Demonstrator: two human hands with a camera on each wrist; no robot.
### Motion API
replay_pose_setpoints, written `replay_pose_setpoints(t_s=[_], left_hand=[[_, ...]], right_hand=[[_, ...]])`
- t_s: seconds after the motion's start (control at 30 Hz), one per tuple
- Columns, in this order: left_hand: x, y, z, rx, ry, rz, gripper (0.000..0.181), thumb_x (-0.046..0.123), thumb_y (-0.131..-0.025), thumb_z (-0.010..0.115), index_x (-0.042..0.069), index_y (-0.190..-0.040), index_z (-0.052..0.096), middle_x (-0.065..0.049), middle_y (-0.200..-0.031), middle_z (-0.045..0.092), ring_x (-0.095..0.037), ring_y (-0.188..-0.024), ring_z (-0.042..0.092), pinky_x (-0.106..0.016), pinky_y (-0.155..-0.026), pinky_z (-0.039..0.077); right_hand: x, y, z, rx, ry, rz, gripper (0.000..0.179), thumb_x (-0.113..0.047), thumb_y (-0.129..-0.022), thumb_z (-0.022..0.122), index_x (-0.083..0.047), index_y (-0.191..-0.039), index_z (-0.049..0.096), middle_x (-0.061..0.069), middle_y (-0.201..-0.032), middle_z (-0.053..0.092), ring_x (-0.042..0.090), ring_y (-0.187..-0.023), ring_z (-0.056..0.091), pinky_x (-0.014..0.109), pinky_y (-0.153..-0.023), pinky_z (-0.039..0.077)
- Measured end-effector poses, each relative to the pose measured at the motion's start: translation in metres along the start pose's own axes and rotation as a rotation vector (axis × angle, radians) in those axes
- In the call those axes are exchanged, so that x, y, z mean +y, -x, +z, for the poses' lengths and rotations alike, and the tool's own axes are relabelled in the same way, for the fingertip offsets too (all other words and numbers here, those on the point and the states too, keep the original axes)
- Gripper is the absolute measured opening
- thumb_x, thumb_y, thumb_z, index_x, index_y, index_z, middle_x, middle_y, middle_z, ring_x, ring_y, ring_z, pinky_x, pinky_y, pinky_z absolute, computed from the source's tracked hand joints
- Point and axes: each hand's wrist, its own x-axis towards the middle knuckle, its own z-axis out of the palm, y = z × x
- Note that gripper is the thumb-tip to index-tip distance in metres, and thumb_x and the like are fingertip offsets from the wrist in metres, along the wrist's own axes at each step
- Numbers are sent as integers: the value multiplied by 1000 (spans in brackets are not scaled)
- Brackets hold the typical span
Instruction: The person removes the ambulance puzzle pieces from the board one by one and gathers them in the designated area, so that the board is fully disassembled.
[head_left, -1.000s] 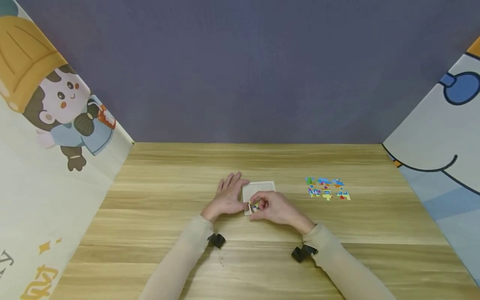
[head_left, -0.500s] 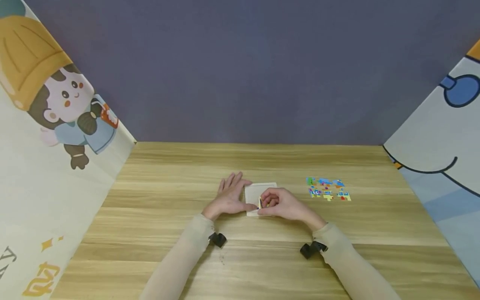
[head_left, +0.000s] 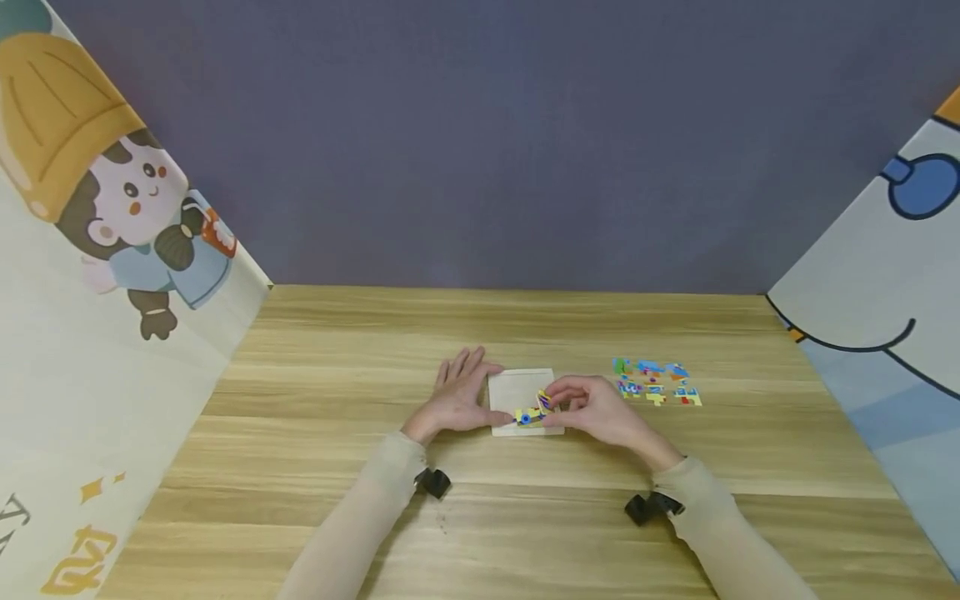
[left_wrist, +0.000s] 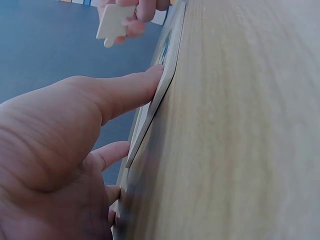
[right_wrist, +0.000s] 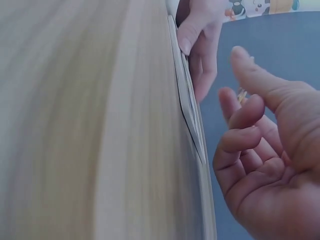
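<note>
A pale square puzzle tray (head_left: 510,387) lies on the wooden table between the two hands. My left hand (head_left: 456,402) is spread along its left side, thumb reaching over the lower edge and fingers pointing away. The left wrist view shows that thumb (left_wrist: 132,90) pressing on the tray. Right by the thumb tip, a yellow and blue jigsaw piece (head_left: 527,416) lies in the tray's lower part. Over the tray's lower right, my right hand (head_left: 596,408) pinches another jigsaw piece (head_left: 544,400) between thumb and fingers. Its pale back (left_wrist: 114,22) faces the left wrist camera.
Several loose colourful jigsaw pieces (head_left: 654,382) lie in rows on the table (head_left: 360,367) to the right of the tray. A dark wall (head_left: 517,167) rises behind the table, and printed panels stand on both sides.
My right hand has moved right across the tray, holding the piece up and uncovering the yellow and blue piece in the tray. The left hand stays in place.
</note>
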Motion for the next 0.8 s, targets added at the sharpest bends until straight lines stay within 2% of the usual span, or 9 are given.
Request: replay_pose_setpoints(t_s=[0.2,0.43,0.8], left_hand=[[2,3,-3,3,-14,6,87,49,-88,82,17,-160,46,-15,-180,9,-38,-168,0,-63,-134,-7],[0,2,-1,-3,-4,9,87,50,-88,81,18,-160,45,-15,-181,7,-37,-168,-3,-62,-133,-10],[-1,2,-1,-1,-2,11,86,51,-88,81,18,-160,46,-15,-181,7,-38,-168,-2,-63,-133,-9]], right_hand=[[7,9,-16,52,3,18,43,-19,-86,91,-2,-121,74,10,-101,77,7,-69,58,20,-61,49],[13,21,-30,75,34,25,43,-18,-87,89,-1,-123,73,12,-102,76,6,-67,54,21,-59,46],[25,40,-52,116,103,73,45,-19,-90,87,-2,-128,71,10,-107,76,8,-74,60,21,-65,52]])
